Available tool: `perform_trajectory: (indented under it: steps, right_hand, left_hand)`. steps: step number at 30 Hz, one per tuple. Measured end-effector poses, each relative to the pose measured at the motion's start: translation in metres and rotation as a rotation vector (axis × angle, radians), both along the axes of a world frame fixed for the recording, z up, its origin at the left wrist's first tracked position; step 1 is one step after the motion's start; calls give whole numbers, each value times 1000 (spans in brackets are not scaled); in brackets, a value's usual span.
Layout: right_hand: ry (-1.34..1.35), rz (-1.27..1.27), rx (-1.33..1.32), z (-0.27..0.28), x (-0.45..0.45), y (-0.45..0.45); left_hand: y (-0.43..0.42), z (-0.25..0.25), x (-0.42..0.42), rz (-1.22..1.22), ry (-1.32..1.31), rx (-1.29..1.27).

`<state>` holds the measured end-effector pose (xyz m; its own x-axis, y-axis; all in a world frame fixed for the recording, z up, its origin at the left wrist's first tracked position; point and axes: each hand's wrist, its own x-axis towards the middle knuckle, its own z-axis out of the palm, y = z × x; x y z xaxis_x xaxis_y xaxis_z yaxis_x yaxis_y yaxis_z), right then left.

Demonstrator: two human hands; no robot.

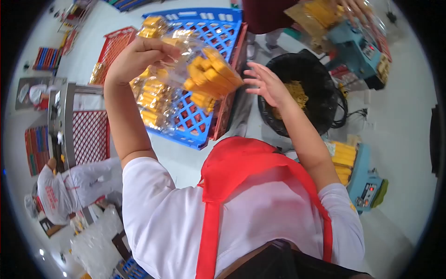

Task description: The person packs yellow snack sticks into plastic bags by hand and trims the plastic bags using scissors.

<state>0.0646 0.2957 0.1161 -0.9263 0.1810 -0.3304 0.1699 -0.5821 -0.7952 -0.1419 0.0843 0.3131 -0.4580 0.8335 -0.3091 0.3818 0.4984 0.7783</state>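
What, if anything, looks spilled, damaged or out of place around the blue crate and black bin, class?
Nothing clearly stands out. The filled bags lie unevenly in the blue crate, but no spill shows, and the loose yellow pieces sit inside the black bin.

1. Your apron [241, 162] is solid bright red; your shirt [269, 200] is white.
2. At upper centre, you see yellow-orange pieces [211, 76] through a clear bag [182, 67].
3. Behind them, the crate [204, 16] is bright blue, patterned with open diamond lattice.
4. At left, you see a dark red lattice panel [90, 135] and a person in white [55, 195] with red lettering.
5. Right of centre, the bin [322, 86] is black, its contents [297, 94] golden yellow.
6. At upper right, you see a teal-blue machine [350, 51].
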Motion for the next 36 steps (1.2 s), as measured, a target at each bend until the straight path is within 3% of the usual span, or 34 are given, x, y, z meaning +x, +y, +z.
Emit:
perform_trajectory:
  steps: [1, 2, 4, 7, 9, 10, 11, 13, 15, 17, 19, 21, 24, 28, 31, 33, 34, 36]
  right_hand:
    - [57, 48, -278, 3, 4, 6]
    - [66, 11, -257, 8, 12, 8]
    - [256, 163, -655, 20, 30, 7]
    - [405, 10, -513, 41, 58, -1]
    - [522, 15, -531, 53, 68, 6]
    - [600, 22, -536, 54, 72, 12]
    - [678, 30, -537, 56, 76, 17]
    - [733, -30, -547, 58, 80, 25]
    - [774, -92, -562, 63, 84, 30]
    - [589, -321, -440, 65, 84, 32]
    - [592, -316, -328, 64, 90, 33]
    - [572, -269, -117, 68, 94, 34]
    - [590, -264, -203, 62, 82, 38]
    - [587, -281, -199, 66, 81, 31]
    - [592, -234, -171, 74, 83, 27]
    - [608, -218, -582, 74, 91, 23]
    - [610, -218, -580, 74, 97, 22]
    - [683, 28, -531, 77, 108, 20]
  left_hand:
    - [18, 4, 8, -95, -51, 66]
    - [36, 8, 17, -193, -101, 128]
    - [76, 12, 38, -265, -127, 219]
    - [119, 11, 49, -417, -306, 343]
    - [144, 8, 67, -485, -801, 696]
    - [152, -3, 77, -535, -805, 845]
    - [157, -13, 98, -479, -766, 1003]
    - [167, -46, 134, -449, -281, 1036]
    - [160, -48, 182, -346, -4, 931]
    - [162, -58, 205, -240, 19, 945]
    - [162, -62, 211, -115, 52, 944]
    - [162, -62, 206, -171, 521, 1051]
    - [157, -59, 206, -116, 676, 1018]
    - [151, -61, 205, -127, 691, 1023]
    - [148, -56, 206, -151, 477, 1018]
    - [147, -48, 210, -167, -427, 1155]
    - [146, -46, 208, -202, -554, 1121]
    - [153, -52, 193, -236, -530, 1059]
